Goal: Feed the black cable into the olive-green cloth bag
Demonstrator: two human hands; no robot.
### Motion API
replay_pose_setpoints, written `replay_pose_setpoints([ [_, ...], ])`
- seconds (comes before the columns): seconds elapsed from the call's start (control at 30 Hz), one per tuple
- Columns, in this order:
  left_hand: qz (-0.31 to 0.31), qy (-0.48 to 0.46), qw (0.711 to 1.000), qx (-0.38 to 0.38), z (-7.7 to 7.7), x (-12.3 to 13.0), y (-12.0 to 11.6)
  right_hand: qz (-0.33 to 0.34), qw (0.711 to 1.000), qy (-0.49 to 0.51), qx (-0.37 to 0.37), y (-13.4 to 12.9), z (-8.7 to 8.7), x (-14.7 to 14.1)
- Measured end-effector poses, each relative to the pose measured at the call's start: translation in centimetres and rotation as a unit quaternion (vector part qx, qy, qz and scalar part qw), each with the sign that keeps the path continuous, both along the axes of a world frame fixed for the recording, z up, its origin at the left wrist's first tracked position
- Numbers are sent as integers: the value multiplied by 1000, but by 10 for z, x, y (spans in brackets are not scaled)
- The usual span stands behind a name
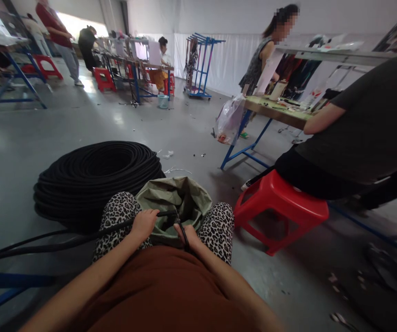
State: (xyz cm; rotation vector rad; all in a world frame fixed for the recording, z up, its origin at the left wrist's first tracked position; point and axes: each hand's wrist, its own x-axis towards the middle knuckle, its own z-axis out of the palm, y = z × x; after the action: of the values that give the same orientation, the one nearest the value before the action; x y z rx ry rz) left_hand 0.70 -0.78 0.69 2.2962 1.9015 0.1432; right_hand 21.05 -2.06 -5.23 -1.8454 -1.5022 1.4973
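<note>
First-person view down over the lap of a seated person in a workshop. In the left hand, fingers wrapped around it, a black cord, trailing to the left across the thigh and out past the frame edge, with a short end projecting beyond the fist. In the right hand, clamped around the handles, a pair of dark scissors, blades touching or just beside that short end; too small to tell which. Beneath both hands, between two knees in leopard-print trousers, an open olive-green fabric bag. On the grey floor just beyond the left knee, a large coil of black cord. To the right, a co-worker in a dark T-shirt on a red plastic stool, forearm at a worktable with a clear plastic bag hanging at its left end. Farther back, a standing person in a patterned sleeveless top, a blue wheeled rack, a pale blue bucket, and more people around other tables.
</note>
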Motion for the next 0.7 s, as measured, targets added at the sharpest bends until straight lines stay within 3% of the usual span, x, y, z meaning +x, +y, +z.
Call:
replay_pose_setpoints([
  [0.47,2,22,1000,-17,4,3,7,-12,999,35,-15,3,-10,0],
  [0.7,-7,39,999,-11,1,1,8,7,1000,9,-18,1,-4,0],
])
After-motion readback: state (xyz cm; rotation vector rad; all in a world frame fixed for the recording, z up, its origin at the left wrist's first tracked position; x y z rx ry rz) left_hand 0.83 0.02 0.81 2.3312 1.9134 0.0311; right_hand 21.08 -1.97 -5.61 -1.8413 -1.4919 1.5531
